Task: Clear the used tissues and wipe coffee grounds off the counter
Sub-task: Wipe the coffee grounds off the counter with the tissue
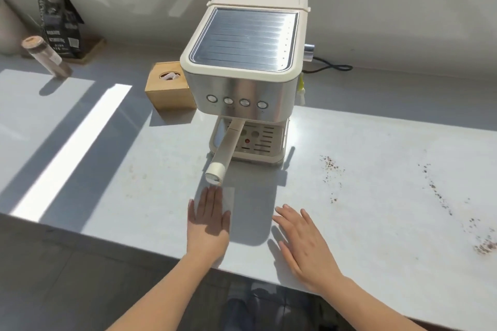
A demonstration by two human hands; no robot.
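Head view, left hand (208,219) flat on tissue (229,197), right hand (304,242) spread over counter (134,169), grounds (330,169) at right, bag (60,24) print unreadable.

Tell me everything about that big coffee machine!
The coffee machine is cream plastic with a shiny steel front. It stands upright on the grey counter. On top lies a ribbed metal plate. Four round buttons line the front. A cream handle pokes out forward above the slotted drip tray. A silver knob sits on its side, and a black cord trails behind it.
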